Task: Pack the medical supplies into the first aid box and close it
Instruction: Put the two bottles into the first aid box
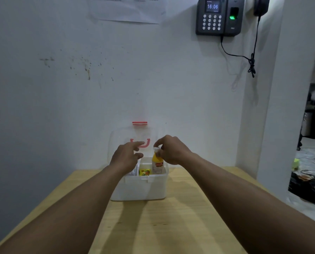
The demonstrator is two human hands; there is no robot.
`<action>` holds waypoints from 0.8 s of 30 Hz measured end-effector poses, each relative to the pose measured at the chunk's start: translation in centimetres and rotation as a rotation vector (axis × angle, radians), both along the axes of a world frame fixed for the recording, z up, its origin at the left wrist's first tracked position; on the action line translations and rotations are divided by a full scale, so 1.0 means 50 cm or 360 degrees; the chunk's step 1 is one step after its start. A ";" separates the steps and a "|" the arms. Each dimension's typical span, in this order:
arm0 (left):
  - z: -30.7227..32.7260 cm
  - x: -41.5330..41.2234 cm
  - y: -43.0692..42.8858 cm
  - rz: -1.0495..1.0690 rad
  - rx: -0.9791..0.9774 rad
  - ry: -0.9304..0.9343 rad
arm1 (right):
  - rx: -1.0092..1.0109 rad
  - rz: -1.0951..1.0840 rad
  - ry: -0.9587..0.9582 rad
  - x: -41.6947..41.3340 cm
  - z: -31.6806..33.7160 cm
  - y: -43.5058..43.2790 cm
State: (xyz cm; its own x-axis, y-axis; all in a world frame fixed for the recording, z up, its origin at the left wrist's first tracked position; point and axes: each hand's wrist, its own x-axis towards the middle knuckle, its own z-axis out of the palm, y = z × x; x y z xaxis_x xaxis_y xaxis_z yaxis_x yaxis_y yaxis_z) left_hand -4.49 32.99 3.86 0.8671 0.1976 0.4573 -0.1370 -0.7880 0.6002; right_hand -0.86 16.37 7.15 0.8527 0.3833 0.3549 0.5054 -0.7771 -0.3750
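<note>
- Right hand: fingertips pinch the white cap and neck of the bottle, which stands upright directly beneath it in the right part of the first aid box. A grip from the top suits lowering a tall thing straight down between the walls.
- Left hand: fingers loosely spread and holding nothing, poised over the box's left part, just beside the right hand. It is probably ready to steady the contents.
- Bottle: slim, smooth yellow plastic with a printed label. Its shoulder rises above the rim below the right hand, so clearance under the lid looks tight.
- Box: white, matt, round-cornered plastic tub, below both hands on the pale wood-grain bench.
- Lid: clear and domed, with a pink-red handle, tipped up beyond the fingertips and apparently leaning on the wall, which leaves the opening free.
- Packet: flat, glossy yellow, stood on edge between and below the hands. The white items under the left hand are too hidden to name.
</note>
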 end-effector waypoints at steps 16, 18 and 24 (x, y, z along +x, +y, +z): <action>-0.013 0.004 -0.003 -0.0030 0.0002 0.0020 | -0.0121 0.0009 0.0157 0.029 -0.063 -0.002; -0.011 0.003 -0.004 -0.0027 -0.0001 0.0023 | -0.0125 0.0010 0.0195 0.029 -0.060 -0.006; 0.005 -0.008 -0.022 -0.0040 0.0020 -0.0004 | -0.0055 -0.0019 0.0232 0.016 -0.038 -0.034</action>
State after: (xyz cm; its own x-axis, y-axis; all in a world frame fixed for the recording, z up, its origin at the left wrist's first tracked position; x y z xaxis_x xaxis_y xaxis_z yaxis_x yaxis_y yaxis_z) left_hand -4.91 31.88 4.11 0.8706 0.1699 0.4616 -0.1585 -0.7916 0.5902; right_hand -0.08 14.70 5.25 0.8987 0.3828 0.2139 0.4383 -0.7963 -0.4168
